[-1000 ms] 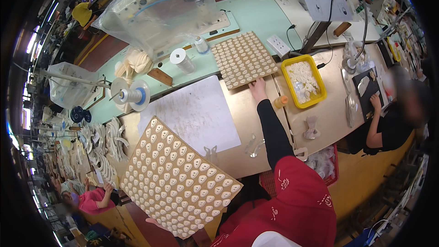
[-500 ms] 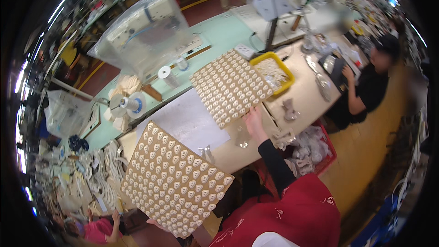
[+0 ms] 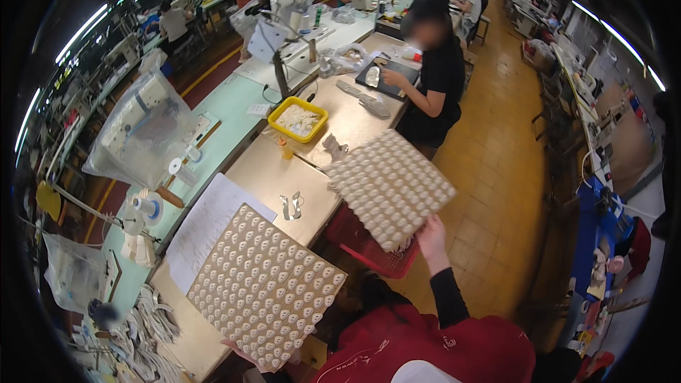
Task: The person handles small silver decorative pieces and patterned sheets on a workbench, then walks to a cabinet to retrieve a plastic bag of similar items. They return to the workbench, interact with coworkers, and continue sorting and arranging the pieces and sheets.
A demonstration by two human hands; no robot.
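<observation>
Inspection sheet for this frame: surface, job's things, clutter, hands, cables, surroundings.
Surface: tan worktable beside a pale green bench.
Job's things: two boards studded with small pale pieces, left board and right board.
Clutter: yellow tray, white paper sheet, red basket.
Hands: left hand grips the left board's lower edge; right hand holds the right board over the basket.
Cables: white bundle.
Surroundings: seated person in black, yellow floor.

My right hand [image 3: 431, 235] is raised at about one o'clock from my chest, arm stretched forward and up in a dark sleeve, fingers closed in a grip, wrist bare. My left hand [image 3: 245, 352] sits low at about seven o'clock, close to my body, only the fingers showing, curled in a hold.
</observation>
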